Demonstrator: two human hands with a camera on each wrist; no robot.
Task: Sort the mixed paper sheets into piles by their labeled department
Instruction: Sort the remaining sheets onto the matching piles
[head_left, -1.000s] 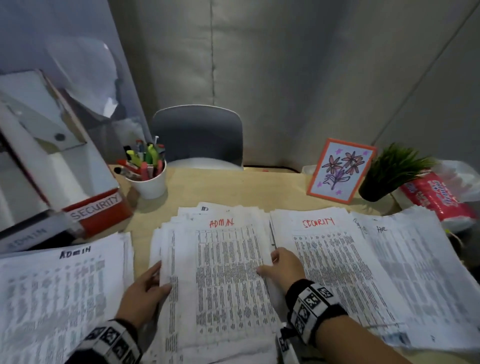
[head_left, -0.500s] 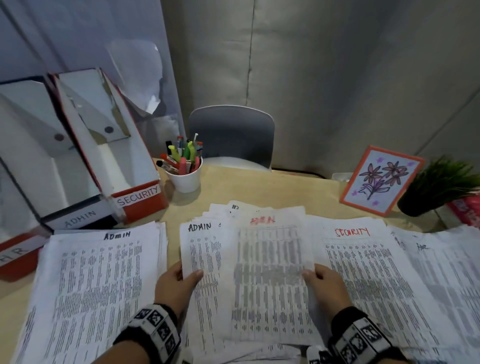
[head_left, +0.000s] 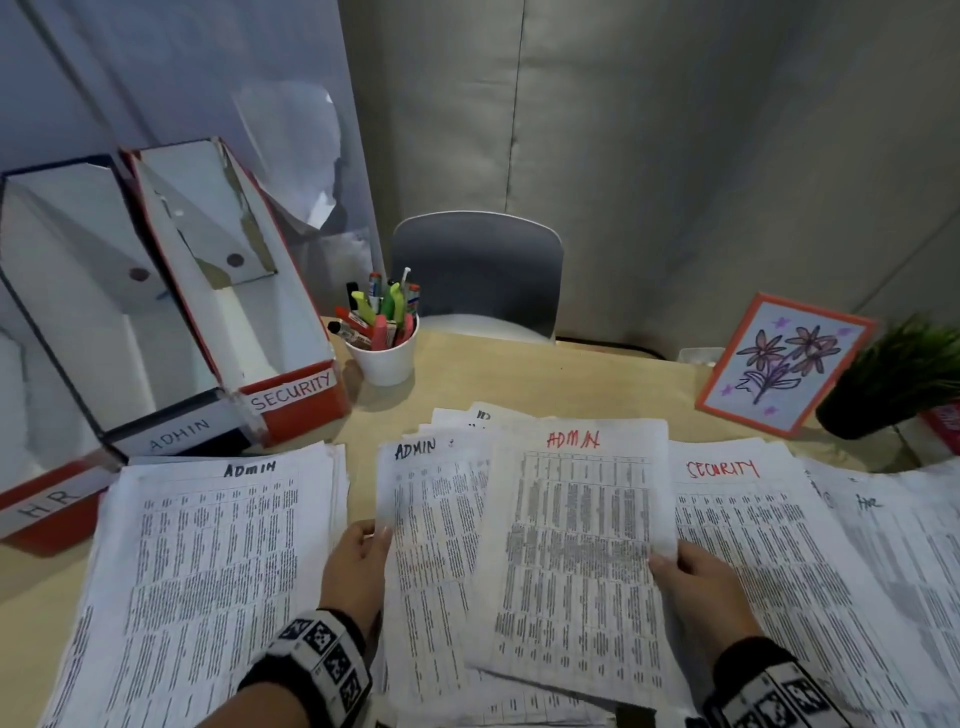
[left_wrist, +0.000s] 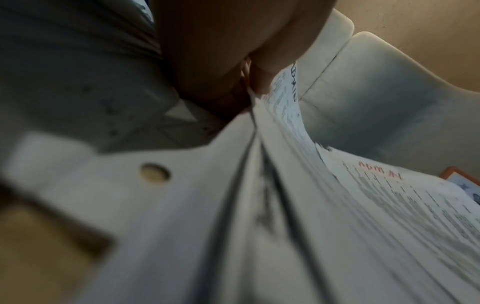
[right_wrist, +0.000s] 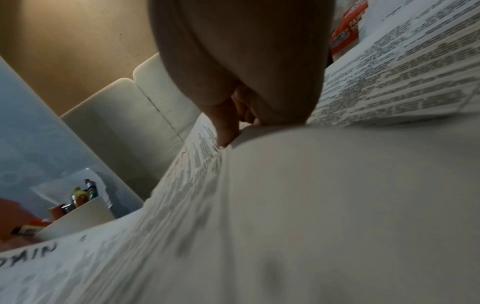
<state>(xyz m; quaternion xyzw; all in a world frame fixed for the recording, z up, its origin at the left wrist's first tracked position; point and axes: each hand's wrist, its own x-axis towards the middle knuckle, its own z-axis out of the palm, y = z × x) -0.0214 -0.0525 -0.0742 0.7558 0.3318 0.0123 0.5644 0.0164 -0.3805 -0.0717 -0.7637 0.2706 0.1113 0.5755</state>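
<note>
right hand (head_left: 698, 582) low over the surface (head_left: 545, 374), thumb on top, fingers clamped on right edge of red-lettered ADMIN sheet (head_left: 576, 561) | left hand (head_left: 358, 566) pinching left edge of black-lettered ADMIN sheet (head_left: 431, 545) on the middle stack | ADMIN pile (head_left: 208, 571) lies left, SECURITY pile (head_left: 753, 545) right

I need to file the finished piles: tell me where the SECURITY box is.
In the head view the SECURITY box stands at the table's far left, between the ADMIN box and the pen cup, behind the ADMIN pile.
</note>
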